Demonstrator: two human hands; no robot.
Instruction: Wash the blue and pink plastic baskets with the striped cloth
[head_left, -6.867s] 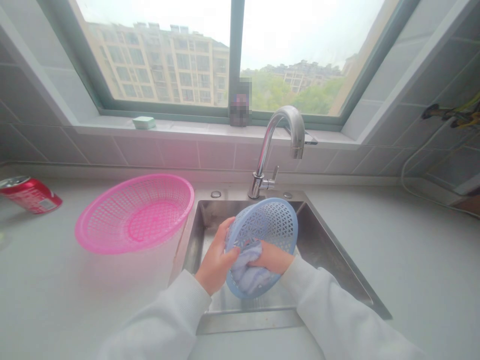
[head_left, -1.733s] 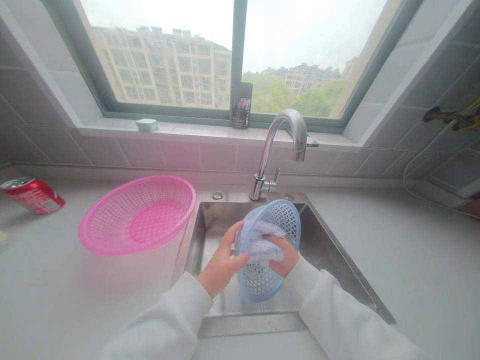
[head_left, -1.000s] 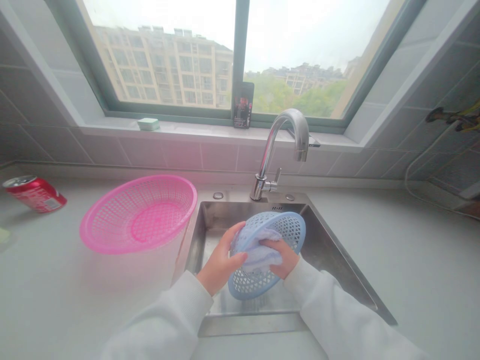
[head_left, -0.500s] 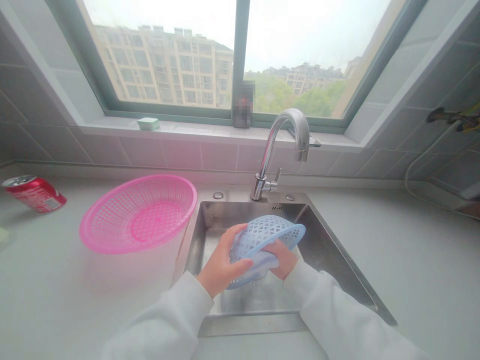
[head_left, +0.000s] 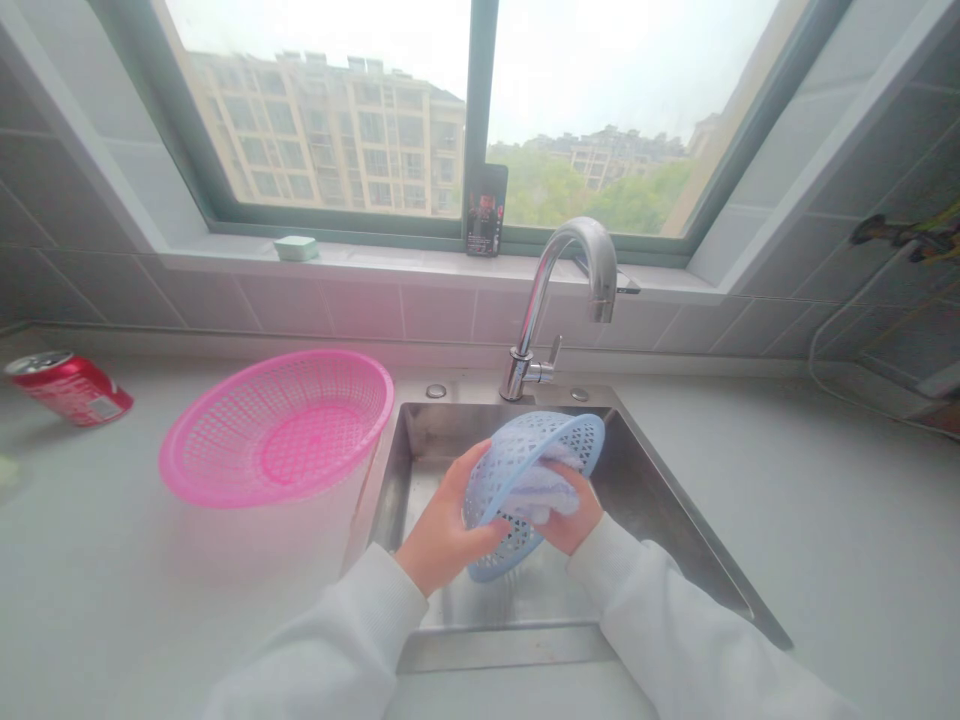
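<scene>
Over the steel sink (head_left: 660,520) my left hand (head_left: 439,535) grips the rim of a small blue perforated basket (head_left: 517,460), which is tilted with its open side toward the right and down. My right hand (head_left: 574,520) is closed on a pale blue cloth (head_left: 540,492) and presses it against the inside of the basket. Both white sleeves reach in from the bottom edge.
A pink perforated basket (head_left: 277,425) stands on the white counter left of the sink. A red can (head_left: 67,387) lies on its side at the far left. The chrome tap (head_left: 559,290) arches over the sink's back; a green soap block (head_left: 295,247) and a small dark card (head_left: 485,210) sit on the sill.
The blue basket has been turned in my left hand, from nearly bottom-up half a second ago to a steeper tilt, while my right hand keeps rubbing the cloth inside it.
</scene>
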